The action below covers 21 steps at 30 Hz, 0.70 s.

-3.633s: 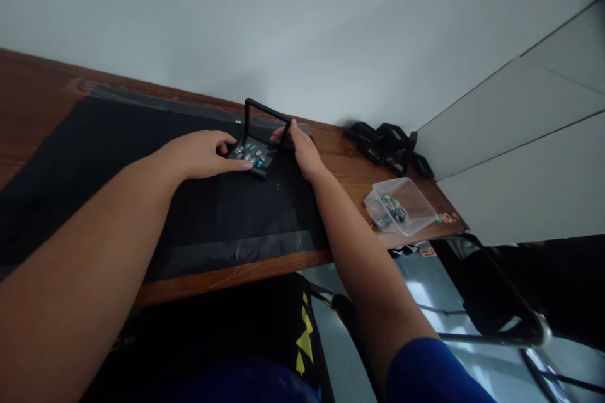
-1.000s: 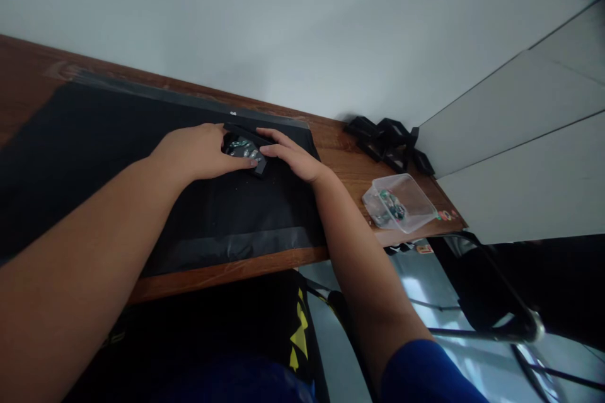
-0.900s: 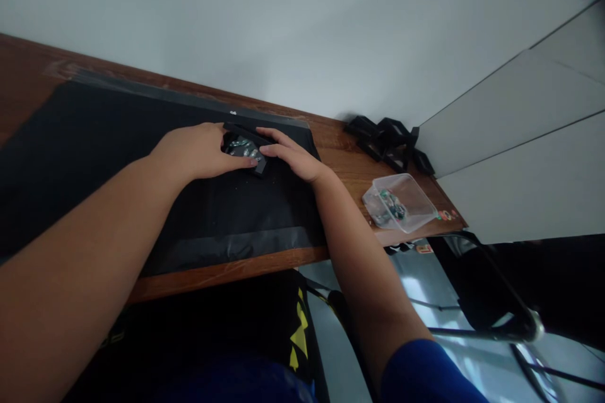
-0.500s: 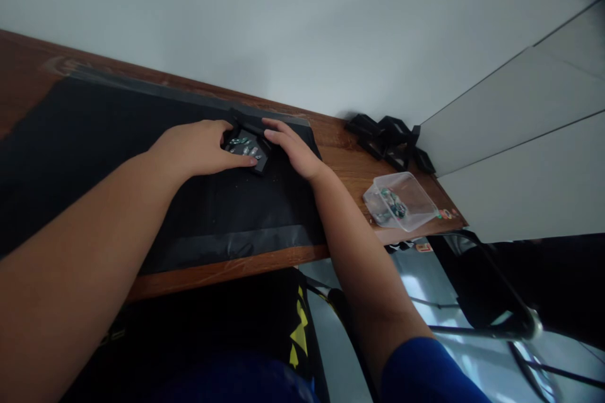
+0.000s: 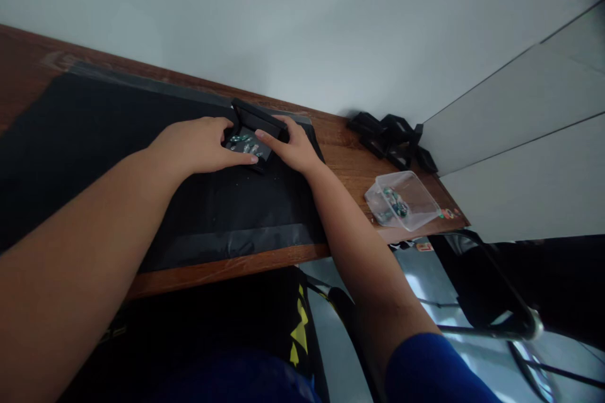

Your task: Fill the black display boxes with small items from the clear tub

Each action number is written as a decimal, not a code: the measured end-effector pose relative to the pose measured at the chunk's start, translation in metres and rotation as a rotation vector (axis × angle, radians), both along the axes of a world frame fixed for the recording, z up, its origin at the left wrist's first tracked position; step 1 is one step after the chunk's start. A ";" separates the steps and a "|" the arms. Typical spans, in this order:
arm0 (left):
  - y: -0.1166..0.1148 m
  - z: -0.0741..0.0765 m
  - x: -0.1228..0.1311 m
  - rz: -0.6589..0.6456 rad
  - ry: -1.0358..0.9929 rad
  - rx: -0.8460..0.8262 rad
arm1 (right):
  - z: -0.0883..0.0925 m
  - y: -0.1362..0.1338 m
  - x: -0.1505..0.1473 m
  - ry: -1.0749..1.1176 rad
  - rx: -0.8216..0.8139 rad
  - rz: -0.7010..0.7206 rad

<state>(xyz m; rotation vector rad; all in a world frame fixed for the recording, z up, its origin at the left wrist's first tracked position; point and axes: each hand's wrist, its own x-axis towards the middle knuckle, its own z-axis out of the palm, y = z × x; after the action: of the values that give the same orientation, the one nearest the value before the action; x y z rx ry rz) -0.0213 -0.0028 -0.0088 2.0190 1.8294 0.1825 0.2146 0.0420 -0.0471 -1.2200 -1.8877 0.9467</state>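
A small black box [image 5: 267, 151] lies on the black mat, its hinged lid [image 5: 259, 118] tilted up at the back. Several small, shiny green and silvery pieces [image 5: 246, 143] rest inside; their kind is too small to tell. My left hand [image 5: 193, 146] grips the box around its left side, with the thumb along the front edge and the other fingertips partly hidden behind. My right hand [image 5: 293, 146] is closed on the lid's right end, thumb on the inner face and fingers behind it.
The black mat [image 5: 118, 119] is taped onto a wooden table [image 5: 343, 160] against a white wall. Several black boxes [image 5: 394, 135] are piled at the back right. In front of them, a clear plastic tub [image 5: 416, 201] holds more shiny green pieces. A chair frame [image 5: 486, 330] stands at the lower right.
My right hand has closed on the lid, its thumb now on the inner face. The lid stands higher and shows more of its inside. My left hand has stayed on the box.
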 end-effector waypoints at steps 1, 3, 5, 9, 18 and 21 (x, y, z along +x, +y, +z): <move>0.000 0.000 0.000 0.000 -0.003 -0.002 | -0.001 0.001 -0.001 -0.002 0.003 0.008; -0.001 0.001 0.001 0.003 -0.003 -0.004 | -0.001 0.003 -0.003 -0.023 0.025 0.000; -0.001 0.001 0.001 -0.007 -0.002 0.001 | -0.001 0.004 -0.004 -0.051 0.030 0.003; 0.000 0.001 0.001 -0.014 -0.005 0.002 | -0.003 0.006 -0.004 -0.071 0.030 -0.006; -0.002 0.003 0.000 -0.044 0.002 -0.007 | -0.006 0.008 -0.003 -0.079 0.064 -0.003; 0.001 0.002 -0.003 -0.037 -0.015 -0.009 | -0.009 0.009 -0.002 -0.082 0.082 0.010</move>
<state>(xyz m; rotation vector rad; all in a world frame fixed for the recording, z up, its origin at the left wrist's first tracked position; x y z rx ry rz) -0.0244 -0.0017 -0.0068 2.0378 1.7794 0.1783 0.2130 0.0511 -0.0561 -1.2182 -1.9785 0.8271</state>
